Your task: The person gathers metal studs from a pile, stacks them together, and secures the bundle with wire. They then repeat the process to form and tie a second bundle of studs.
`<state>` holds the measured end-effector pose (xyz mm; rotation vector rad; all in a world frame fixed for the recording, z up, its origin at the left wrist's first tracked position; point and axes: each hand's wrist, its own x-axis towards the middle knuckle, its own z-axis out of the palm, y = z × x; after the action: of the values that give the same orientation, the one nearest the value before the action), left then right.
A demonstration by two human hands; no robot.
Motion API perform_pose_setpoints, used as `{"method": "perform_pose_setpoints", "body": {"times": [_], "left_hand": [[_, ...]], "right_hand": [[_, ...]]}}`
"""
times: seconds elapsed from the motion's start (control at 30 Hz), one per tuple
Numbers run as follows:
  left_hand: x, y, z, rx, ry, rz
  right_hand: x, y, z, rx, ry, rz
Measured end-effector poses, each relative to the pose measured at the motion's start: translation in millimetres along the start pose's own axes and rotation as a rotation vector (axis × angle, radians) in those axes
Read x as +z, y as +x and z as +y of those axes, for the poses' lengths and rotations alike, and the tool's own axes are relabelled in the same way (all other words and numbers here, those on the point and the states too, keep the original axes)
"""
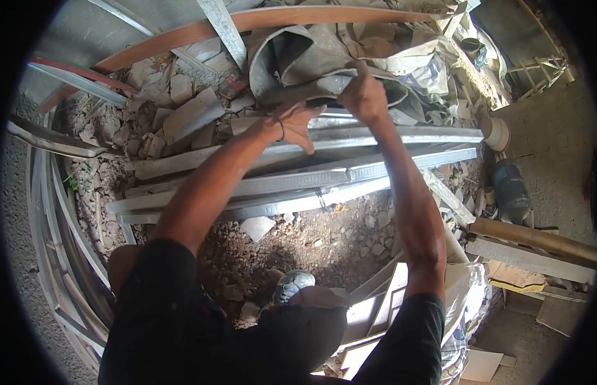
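Several long metal channels (247, 185) lie side by side across the rubble in front of me. My left hand (294, 126) is over the farther channels, its fingers spread, with nothing seen in it. Farther forward, my right hand (364, 96) is closed at the edge of a grey rolled sheet (298, 54), which bulges up behind the channels. Part of that sheet's edge is hidden behind the fingers. A dark band circles my left wrist.
Broken pieces (194, 119) and dirt surround the channels. Curved metal strips (67, 256) lie at the left. At the right are a dark bottle (511, 191), a brown tube (536, 237) and boards. A brown beam (279, 18) crosses the far side.
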<state>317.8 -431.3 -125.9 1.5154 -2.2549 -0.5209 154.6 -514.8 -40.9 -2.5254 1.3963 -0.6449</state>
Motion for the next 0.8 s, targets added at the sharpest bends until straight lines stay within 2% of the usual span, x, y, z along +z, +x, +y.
{"method": "perform_pose_setpoints", "body": {"times": [0.03, 0.07, 0.13, 0.17, 0.2, 0.27, 0.3, 0.33, 0.4, 0.47, 0.53, 0.57, 0.6, 0.67, 0.73, 0.8], "left_hand": [[-2.2, -5.0, 9.1, -0.052, 0.138, -0.030], [6.8, -6.6, 3.9, -0.043, 0.142, -0.032], [28.4, -17.2, -10.1, 0.104, -0.008, 0.349], [27.3, -22.3, -6.3, 0.140, -0.073, 0.471], [25.6, -23.3, -3.3, 0.139, -0.078, 0.461], [19.3, -28.3, 7.6, 0.158, -0.182, 0.490], [12.9, -28.0, 14.3, 0.231, -0.263, 0.420], [6.8, -30.0, 20.9, 0.236, -0.228, 0.260], [25.9, -26.7, 20.3, 0.428, -0.213, 0.355], [28.3, -28.7, 39.0, 0.414, -0.244, 0.358], [34.1, -28.7, 42.0, 0.169, -0.401, 0.276], [42.7, -26.2, 39.4, 0.157, -0.472, 0.391], [49.9, -26.6, 34.4, 0.158, -0.471, 0.383], [47.6, -26.0, 30.5, 0.023, -0.607, 0.417], [39.6, -28.9, 30.5, 0.017, -0.666, 0.448], [37.8, -28.9, 31.8, 0.039, -0.666, 0.502]], "right_hand": [[-11.0, -4.6, 3.2, -0.074, 0.023, 0.013], [-22.6, -13.3, 2.7, -0.130, 0.072, -0.053], [-21.2, -27.6, 12.4, -0.467, 0.456, -0.128], [-25.4, -43.7, -1.9, -0.509, 0.455, -0.163], [-26.1, -66.2, -18.0, -0.392, 0.278, -0.153], [-18.9, -93.8, -26.7, -0.330, 0.127, -0.105], [-17.2, -102.2, -24.8, -0.314, 0.141, -0.062], [-20.6, -107.7, -23.3, -0.194, 0.211, -0.128], [-26.6, -117.9, -17.0, -0.067, 0.340, -0.136], [-27.3, -129.4, -10.5, -0.046, 0.388, -0.143], [-27.9, -142.0, -9.6, -0.024, 0.555, 0.013], [-37.8, -152.9, -12.6, 0.048, 0.562, 0.020], [-51.8, -167.9, -16.1, 0.095, 0.529, 0.087], [-55.7, -201.7, 5.2, 0.337, 0.530, 0.075], [-49.2, -238.0, 46.8, 0.394, 0.539, -0.176], [-6.5, -270.1, 74.7, 0.514, 0.342, -0.368]]}}
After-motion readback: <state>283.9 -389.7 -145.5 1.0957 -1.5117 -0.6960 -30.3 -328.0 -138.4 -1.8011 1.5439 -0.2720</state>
